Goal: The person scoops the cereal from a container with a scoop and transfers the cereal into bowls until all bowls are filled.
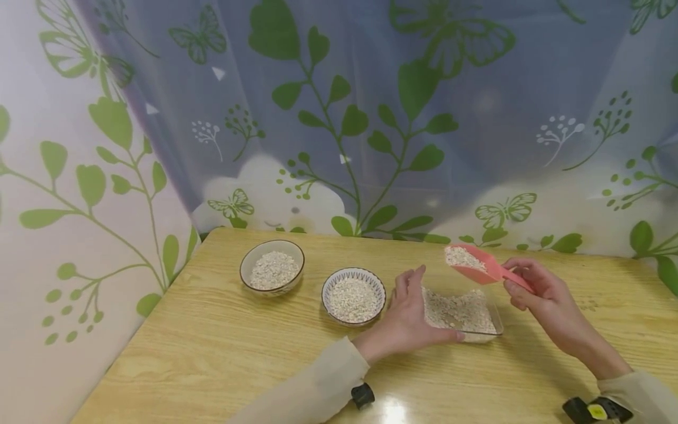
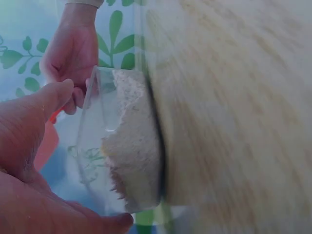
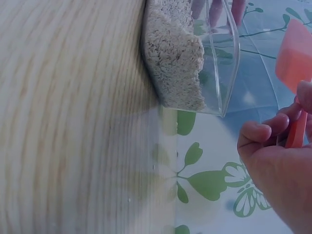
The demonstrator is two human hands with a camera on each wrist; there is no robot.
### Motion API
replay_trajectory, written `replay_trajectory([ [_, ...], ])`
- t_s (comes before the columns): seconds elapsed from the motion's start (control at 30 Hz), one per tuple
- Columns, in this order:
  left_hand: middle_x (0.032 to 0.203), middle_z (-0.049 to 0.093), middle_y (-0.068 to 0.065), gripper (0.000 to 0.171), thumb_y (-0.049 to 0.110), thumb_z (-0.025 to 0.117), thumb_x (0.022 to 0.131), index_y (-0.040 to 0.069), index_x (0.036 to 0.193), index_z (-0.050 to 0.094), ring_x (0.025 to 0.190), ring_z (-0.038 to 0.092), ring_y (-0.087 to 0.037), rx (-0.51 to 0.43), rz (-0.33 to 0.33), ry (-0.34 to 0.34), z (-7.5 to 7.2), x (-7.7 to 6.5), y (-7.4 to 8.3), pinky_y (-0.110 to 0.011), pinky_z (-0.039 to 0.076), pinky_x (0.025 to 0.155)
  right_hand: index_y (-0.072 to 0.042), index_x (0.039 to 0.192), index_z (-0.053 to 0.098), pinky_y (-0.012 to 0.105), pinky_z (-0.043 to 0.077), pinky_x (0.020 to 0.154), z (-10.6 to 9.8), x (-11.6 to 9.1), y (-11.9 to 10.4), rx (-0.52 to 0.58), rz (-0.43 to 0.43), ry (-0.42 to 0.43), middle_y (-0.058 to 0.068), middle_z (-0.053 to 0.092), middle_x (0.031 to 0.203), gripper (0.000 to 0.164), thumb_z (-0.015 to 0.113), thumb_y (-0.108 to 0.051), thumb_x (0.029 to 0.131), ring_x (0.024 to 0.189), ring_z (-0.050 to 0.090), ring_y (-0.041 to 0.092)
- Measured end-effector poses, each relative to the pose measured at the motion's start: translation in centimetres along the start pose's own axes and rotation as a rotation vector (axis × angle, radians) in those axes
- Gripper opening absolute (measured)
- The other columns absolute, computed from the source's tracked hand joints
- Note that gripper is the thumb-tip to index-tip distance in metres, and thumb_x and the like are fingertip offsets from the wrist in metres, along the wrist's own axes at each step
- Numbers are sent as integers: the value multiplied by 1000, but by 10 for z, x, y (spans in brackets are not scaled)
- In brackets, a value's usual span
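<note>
My right hand (image 1: pixel 545 303) grips the handle of a pink scoop (image 1: pixel 489 268), raised over the right back part of a clear rectangular container (image 1: pixel 498 331). Oat flakes (image 1: pixel 463 258) lie in the scoop. In the container, more oat flakes (image 1: pixel 461 312) are heaped unevenly. My left hand (image 1: pixel 405 321) holds the container from its left side, thumb along the front rim and fingers at the back; the left wrist view shows thumb and fingers spread across its width. Just left of this hand stands a patterned bowl (image 1: pixel 354 271) filled with oat flakes.
A second bowl (image 1: pixel 272 242) with a dark rim, also holding oat flakes, stands farther left and back on the wooden table (image 1: pixel 212 353). Behind the table hangs a leaf-patterned curtain (image 1: pixel 344 147), and another patterned sheet (image 1: pixel 79 235) lines the left side.
</note>
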State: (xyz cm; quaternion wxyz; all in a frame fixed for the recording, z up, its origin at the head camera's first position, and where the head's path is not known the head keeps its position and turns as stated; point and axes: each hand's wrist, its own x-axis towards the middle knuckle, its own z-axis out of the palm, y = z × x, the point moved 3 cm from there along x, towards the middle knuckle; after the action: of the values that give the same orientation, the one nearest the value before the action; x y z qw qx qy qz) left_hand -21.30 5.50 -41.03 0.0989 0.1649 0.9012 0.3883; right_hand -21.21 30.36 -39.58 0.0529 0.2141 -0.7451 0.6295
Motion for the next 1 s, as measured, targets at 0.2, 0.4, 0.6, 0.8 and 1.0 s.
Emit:
replay_trajectory([
  [0.2,170,14,-2,112,59,79,81,32,164,10,149,35,-30,8,132,-4,-17,-11,-1,-51,50,110,-8,125,54,38,30,60,2,0,-2,12,-13,11,-5,53,87,27,48,7,104,69,44,16],
  [0.4,164,32,4,95,64,73,85,31,161,27,148,39,-21,114,278,28,-46,-22,-9,-50,44,116,-8,126,55,37,32,59,3,0,-6,-9,-16,14,-5,55,88,27,49,7,103,70,45,15],
  [0.6,158,42,6,82,62,74,86,34,155,39,144,44,-21,106,292,86,-71,-27,-35,-52,45,114,-8,126,56,33,37,58,4,0,-9,-30,-19,17,-7,59,91,28,50,7,103,71,48,13],
  [0.8,156,43,10,79,63,73,85,36,153,41,145,43,-22,34,255,127,-89,-30,-58,-55,40,117,-9,126,57,25,46,61,7,2,-11,-86,-20,29,-9,64,96,29,51,6,102,76,55,9],
  [1.0,156,45,6,81,59,75,85,29,154,43,145,43,-22,43,237,165,-100,-33,-74,-54,39,118,-9,126,57,20,50,63,11,4,-15,-186,-22,50,-12,65,98,29,54,6,101,77,57,4],
])
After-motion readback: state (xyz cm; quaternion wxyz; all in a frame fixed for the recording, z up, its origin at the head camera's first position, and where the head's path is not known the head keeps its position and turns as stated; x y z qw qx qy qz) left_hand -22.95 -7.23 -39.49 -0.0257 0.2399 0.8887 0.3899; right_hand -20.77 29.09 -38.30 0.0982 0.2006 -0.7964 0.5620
